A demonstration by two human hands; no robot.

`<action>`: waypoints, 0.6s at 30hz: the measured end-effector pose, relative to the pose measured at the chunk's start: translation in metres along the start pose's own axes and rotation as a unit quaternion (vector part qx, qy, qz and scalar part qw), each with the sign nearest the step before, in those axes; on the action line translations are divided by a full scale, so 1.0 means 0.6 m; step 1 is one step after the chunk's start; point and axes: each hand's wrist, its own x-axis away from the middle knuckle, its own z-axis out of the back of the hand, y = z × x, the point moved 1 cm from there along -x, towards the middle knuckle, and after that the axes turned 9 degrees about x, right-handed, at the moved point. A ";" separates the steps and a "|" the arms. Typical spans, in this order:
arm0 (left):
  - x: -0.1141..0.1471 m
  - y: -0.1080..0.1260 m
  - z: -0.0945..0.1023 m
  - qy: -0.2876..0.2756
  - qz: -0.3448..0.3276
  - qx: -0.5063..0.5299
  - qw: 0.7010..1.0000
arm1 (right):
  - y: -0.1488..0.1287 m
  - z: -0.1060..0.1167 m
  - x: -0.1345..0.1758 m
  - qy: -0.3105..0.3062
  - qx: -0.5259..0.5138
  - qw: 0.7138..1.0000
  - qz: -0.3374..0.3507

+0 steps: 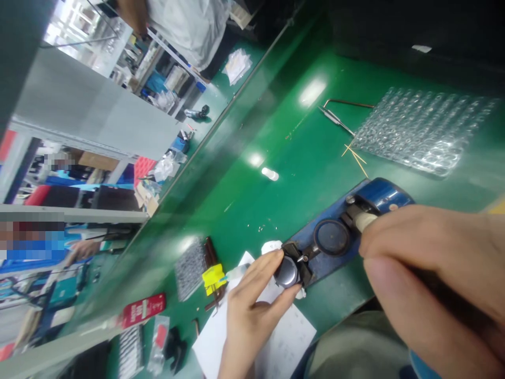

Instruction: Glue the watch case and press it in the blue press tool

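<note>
Head view — blue device (327, 264) slants lower-left to upper-right

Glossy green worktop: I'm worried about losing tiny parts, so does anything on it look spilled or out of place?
Possibly: tiny pale specks lie scattered beside the long blue fixture, as if spilled; they're too small to identify.

This is a workshop. A green bench (240, 197) carries a blue fixture (332, 237), a thin metal tool (334, 118), a bent rod (349, 102) and a clear tray (422, 131) with rows of pockets. Across from it are loaded shelves (158, 76), a second bench (216, 93) and a person (189, 31) in white.
</note>
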 end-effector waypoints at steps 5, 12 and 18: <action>-0.002 0.008 0.007 -0.009 -0.015 -0.031 0.999 | 0.001 -0.005 0.018 0.056 -0.029 0.998 -0.013; 0.006 0.000 0.001 -0.006 -0.035 -0.054 0.998 | 0.015 -0.011 0.052 0.076 -0.069 0.995 -0.011; 0.010 -0.007 -0.004 0.002 -0.039 -0.047 0.998 | 0.050 -0.006 0.088 -0.007 -0.076 0.995 0.071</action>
